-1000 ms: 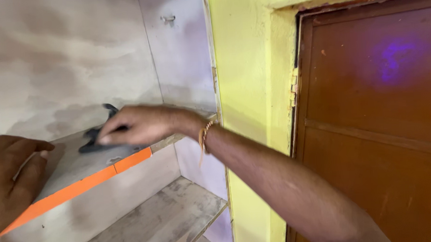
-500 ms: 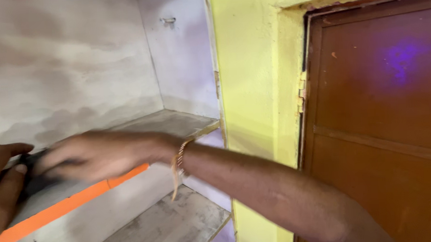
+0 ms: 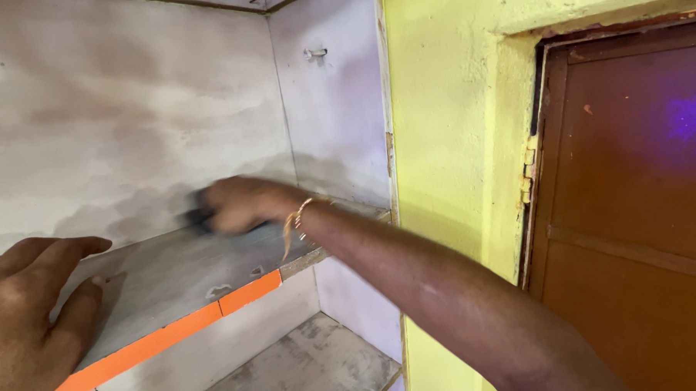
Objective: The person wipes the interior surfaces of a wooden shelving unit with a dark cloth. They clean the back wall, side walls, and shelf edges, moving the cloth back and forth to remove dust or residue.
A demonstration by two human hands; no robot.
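My right hand reaches across a grey shelf with an orange front edge and is closed on a dark cloth, of which only a corner shows, pressed against the shelf near the back wall. A gold bracelet sits on that wrist. My left hand rests flat on the left end of the shelf, fingers spread, holding nothing.
The shelf sits in a whitish, stained wall niche with a lower shelf beneath. A yellow wall stands to the right of the niche, then a brown wooden door with a hinge.
My right hand swept left along the shelf with the cloth, then back toward the middle near the back wall. My left hand stayed on the shelf's left end.
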